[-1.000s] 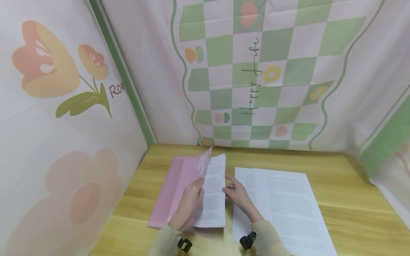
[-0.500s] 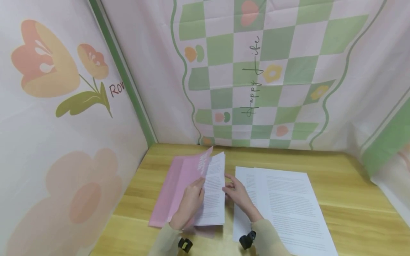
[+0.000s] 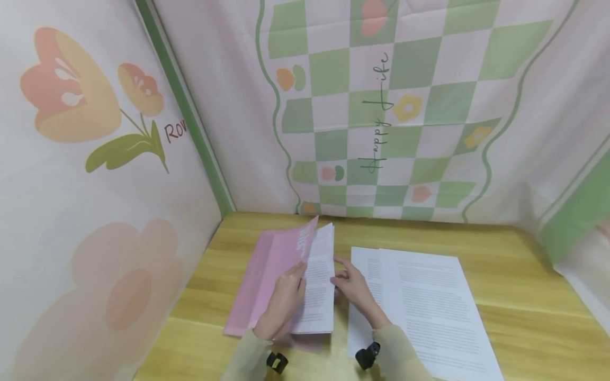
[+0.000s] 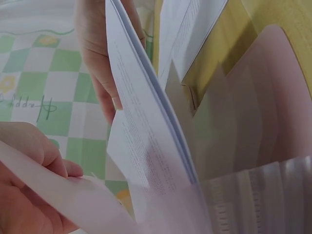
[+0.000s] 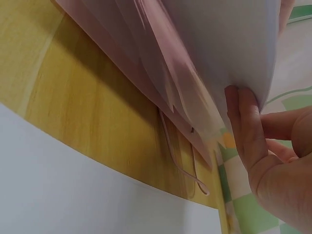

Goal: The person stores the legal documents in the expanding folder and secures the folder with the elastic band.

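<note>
In the head view a pink expanding file folder point(image 3: 257, 275) lies at the left with its front cover raised. My left hand point(image 3: 284, 296) pinches that cover point(image 4: 73, 195) between thumb and fingers. A thin stack of printed papers point(image 3: 320, 288) stands tilted, its lower part between the folder's translucent pockets point(image 4: 253, 195). At the stack's outer edge, my right hand point(image 3: 353, 288) holds it, with fingers point(image 5: 243, 126) against the back face and the thumb side hidden in the right wrist view.
More printed sheets point(image 3: 438, 312) lie overlapping on the wooden table point(image 3: 534, 296) to the right. An elastic cord loop point(image 5: 183, 170) sticks out from the folder's edge. Patterned curtains point(image 3: 371, 132) close off the back and left.
The paper stack has shifted slightly left, a little farther into the folder, with my right hand following. My left hand keeps its hold on the cover. The loose sheets stay put.
</note>
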`<state>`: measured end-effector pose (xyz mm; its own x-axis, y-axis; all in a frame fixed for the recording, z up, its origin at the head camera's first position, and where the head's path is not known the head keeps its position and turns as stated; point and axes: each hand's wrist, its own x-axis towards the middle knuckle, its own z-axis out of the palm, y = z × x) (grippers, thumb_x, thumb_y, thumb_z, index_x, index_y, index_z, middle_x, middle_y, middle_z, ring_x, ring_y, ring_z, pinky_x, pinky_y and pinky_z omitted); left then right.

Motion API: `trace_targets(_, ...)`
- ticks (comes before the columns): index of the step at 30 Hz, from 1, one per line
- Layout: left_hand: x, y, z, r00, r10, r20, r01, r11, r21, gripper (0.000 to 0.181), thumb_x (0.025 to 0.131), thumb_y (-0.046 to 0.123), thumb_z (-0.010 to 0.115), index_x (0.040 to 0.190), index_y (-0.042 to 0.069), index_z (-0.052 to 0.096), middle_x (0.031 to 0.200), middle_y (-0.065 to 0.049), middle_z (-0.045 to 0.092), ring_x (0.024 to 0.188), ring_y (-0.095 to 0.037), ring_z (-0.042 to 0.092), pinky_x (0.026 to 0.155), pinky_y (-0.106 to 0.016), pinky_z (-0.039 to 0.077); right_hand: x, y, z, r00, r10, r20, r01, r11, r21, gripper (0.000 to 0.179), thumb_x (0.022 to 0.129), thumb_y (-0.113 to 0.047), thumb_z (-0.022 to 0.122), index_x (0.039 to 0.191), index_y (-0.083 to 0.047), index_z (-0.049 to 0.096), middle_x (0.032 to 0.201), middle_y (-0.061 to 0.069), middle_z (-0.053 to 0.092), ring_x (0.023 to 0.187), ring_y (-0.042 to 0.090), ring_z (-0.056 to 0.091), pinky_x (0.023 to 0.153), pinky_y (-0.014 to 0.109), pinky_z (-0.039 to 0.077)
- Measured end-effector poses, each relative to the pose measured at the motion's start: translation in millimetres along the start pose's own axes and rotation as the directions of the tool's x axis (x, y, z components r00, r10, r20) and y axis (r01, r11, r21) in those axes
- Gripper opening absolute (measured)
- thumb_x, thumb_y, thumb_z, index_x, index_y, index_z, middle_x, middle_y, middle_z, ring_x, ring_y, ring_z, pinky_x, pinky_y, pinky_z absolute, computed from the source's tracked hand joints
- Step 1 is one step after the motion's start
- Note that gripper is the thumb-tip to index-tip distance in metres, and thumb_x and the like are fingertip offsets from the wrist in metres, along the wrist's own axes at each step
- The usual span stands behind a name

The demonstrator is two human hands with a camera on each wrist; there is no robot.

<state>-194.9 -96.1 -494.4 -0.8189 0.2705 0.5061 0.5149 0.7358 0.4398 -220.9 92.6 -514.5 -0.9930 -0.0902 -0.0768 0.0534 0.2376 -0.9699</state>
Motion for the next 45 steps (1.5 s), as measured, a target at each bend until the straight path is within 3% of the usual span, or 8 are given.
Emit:
trace_targets(8,-2.0,0.9,1.6,1.000,-0.009,-0.003,0.009,1.000,0.005,0.033,0.085,-0.009,0.058,0.117,-0.011,0.065,0.119,-0.030,0.067,0.112,-0.041,0.066,0.087,-0.041,0.061,-0.1,1,5,1.000,-0.018,0.016,0.017,1.000,0.024,0.062,0.088,0.004,0.061,0.147,-0.002,0.041,0.107,0.029,0.071,0.080,0.019,0.070,0.064,0.030,0.061)
trace_targets(24,-1.0,1.3,1.4,0.999,-0.041,0.004,0.041,0.999,-0.007,0.036,0.084,-0.009,0.058,0.119,-0.011,0.065,0.121,-0.029,0.067,0.113,-0.041,0.066,0.090,-0.042,0.059,3.4,0,14,1.000,-0.007,0.004,0.007,0.997,0.073,0.064,0.086,0.007,0.062,0.146,-0.002,0.043,0.109,0.032,0.069,0.078,0.022,0.071,0.064,0.036,0.062)
trace_targets(36,-1.8,-2.5,3.8,0.999,0.019,-0.026,-0.019,1.000,0.012,0.034,0.082,-0.008,0.060,0.116,-0.011,0.066,0.116,-0.029,0.069,0.108,-0.039,0.069,0.086,-0.041,0.061,4.9,-3,20,1.000,0.008,0.005,-0.008,1.000,0.018,0.060,0.087,0.004,0.061,0.144,-0.002,0.045,0.105,0.028,0.071,0.072,0.017,0.069,0.065,0.036,0.062)
trace_targets(45,-1.9,-3.6,3.5,0.999,0.040,-0.024,-0.040,0.999,0.009,0.035,0.082,-0.009,0.060,0.117,-0.011,0.066,0.116,-0.028,0.069,0.108,-0.038,0.069,0.085,-0.041,0.061,7.3,-4,22,1.000,0.020,0.007,-0.020,0.999,-0.033,0.060,0.087,0.001,0.063,0.145,-0.003,0.045,0.108,0.028,0.071,0.079,0.021,0.071,0.069,0.036,0.063)
